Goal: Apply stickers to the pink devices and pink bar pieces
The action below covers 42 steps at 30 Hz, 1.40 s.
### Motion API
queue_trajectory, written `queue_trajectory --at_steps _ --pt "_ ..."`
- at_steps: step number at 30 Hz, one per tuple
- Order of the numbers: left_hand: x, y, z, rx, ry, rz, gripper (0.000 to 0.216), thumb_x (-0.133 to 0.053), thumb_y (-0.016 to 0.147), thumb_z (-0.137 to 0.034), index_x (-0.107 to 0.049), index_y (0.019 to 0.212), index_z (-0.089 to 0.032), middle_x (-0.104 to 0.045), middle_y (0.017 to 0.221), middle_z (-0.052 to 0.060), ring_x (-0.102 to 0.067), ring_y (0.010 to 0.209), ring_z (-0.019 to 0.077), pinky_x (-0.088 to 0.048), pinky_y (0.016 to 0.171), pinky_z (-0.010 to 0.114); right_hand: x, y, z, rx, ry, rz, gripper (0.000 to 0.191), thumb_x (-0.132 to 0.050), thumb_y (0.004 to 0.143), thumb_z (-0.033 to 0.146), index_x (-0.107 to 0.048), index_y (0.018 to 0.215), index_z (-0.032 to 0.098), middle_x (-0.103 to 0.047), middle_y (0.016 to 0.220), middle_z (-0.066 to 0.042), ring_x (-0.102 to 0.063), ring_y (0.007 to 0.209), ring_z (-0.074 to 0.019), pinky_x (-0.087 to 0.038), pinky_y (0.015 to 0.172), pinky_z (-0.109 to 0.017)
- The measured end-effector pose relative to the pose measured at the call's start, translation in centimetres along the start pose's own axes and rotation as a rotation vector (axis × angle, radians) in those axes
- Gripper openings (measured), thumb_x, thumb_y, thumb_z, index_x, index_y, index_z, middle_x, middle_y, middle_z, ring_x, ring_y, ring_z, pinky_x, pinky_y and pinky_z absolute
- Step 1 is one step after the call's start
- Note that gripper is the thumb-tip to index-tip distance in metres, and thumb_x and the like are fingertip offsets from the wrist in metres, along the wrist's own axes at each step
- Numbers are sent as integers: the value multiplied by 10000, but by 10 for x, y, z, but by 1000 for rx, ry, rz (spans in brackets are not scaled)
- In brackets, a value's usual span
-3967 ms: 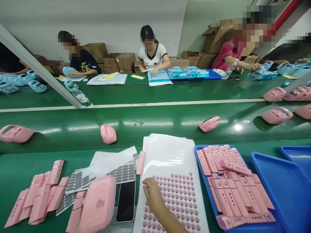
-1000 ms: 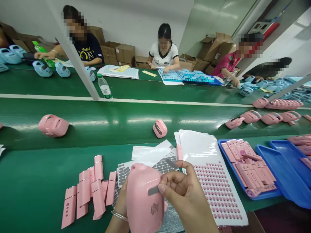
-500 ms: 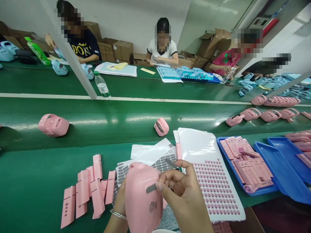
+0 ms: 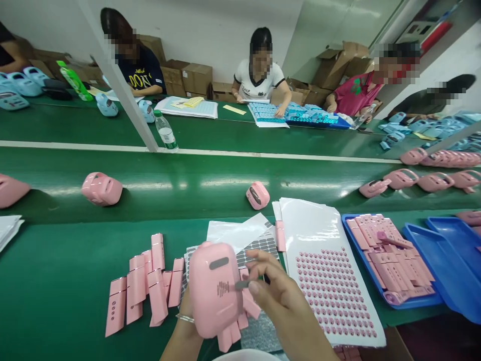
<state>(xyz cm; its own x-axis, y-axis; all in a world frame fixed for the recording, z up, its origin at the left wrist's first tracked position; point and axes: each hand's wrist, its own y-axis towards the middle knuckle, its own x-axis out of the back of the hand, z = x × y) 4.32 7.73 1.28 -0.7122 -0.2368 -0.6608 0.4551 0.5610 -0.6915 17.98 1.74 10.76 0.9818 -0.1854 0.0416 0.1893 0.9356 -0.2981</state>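
Note:
My left hand (image 4: 185,303), mostly hidden behind it, grips a glossy pink plastic housing (image 4: 210,313) with small printed text on its face. A grey oblong pad (image 4: 219,263) lies on the housing near its top. Between thumb and finger of my right hand (image 4: 280,293) is a second grey pad (image 4: 241,284), close to the housing's right edge. Behind the housing are sheets of grey pads (image 4: 268,243). Pink flat panels (image 4: 158,296) lie in a loose group on the left, with several more under my hands.
A sheet of small round stickers (image 4: 330,291) lies right of my hand. Beyond it are a blue tray (image 4: 417,301) of pink panels and overlapping blue trays (image 4: 436,260). Pink housings (image 4: 101,189) stand along the green belt (image 4: 180,195). Several people sit across from me.
The housing has tilted back and moved up slightly. My right fingers have let go of the pad at its top and now pinch the other pad lower, by its right side. The view has shifted left.

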Motion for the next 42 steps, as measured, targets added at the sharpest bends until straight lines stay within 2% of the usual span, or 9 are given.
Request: queue_trajectory --at_steps 2,4,10,16,23,36,40,42 --pt "-4 -4 -3 24 -27 31 306 -678 618 -470 -615 696 -180 -578 637 45 -573 605 216 -484 574 367 0 -4 0 -60 44 156 150 -552 822 341 -579 735 222 -427 1258 -60 -392 1219 -230 -423 908 -328" --pt "-9 -9 -6 12 -80 54 294 -696 601 -441 -582 637 -173 -561 598 25 -543 566 183 -469 558 335 -2 -7 2 -99 23 196 143 -574 810 327 -606 722 219 -426 1268 -62 -441 1175 -228 -433 895 -332" --pt "-11 -12 -4 -82 -50 18 272 -697 608 -400 -591 669 -158 -593 606 42 -552 579 200 -465 551 343 -8 -8 8 -100 -80 95 158 -605 782 317 -621 665 212 -473 1222 -51 -505 1093 -219 -436 890 -337" --pt "-9 -10 -3 -150 -16 -21 260 -704 607 -380 -592 704 -167 -596 608 27 -536 564 185 -463 530 331 -8 -8 10 -108 -131 93 136 -601 782 275 -619 664 208 -470 1222 -45 -499 1107 -209 -426 912 -329" --pt "-13 -12 -6 -136 4 -7 256 -686 622 -385 -589 672 -153 -593 605 41 -536 560 195 -455 514 332 -11 -9 12 -103 -196 80 133 -572 790 227 -610 664 208 -466 1239 -35 -468 1150 -207 -402 926 -329" --pt "-16 -12 -7 -87 -48 -29 243 -629 654 -404 -615 756 -184 -623 673 57 -576 650 228 -492 577 358 -18 -14 6 -34 -304 -24 123 -542 778 211 -584 663 223 -500 1271 -40 -472 1169 -249 -421 893 -376" --pt "-19 -13 -8 -44 -19 -4 268 -615 652 -420 -615 734 -165 -624 702 77 -582 662 244 -495 554 368 -20 -15 3 28 -313 -99 91 -552 762 205 -586 682 232 -534 1249 -37 -494 1150 -252 -424 889 -372" --pt "-20 -14 -8 -57 -41 6 244 -618 650 -394 -616 735 -165 -641 749 86 -594 710 257 -504 575 373 -21 -14 -1 62 -318 -94 80 -561 746 188 -591 685 231 -564 1207 -41 -483 1162 -250 -414 902 -362"
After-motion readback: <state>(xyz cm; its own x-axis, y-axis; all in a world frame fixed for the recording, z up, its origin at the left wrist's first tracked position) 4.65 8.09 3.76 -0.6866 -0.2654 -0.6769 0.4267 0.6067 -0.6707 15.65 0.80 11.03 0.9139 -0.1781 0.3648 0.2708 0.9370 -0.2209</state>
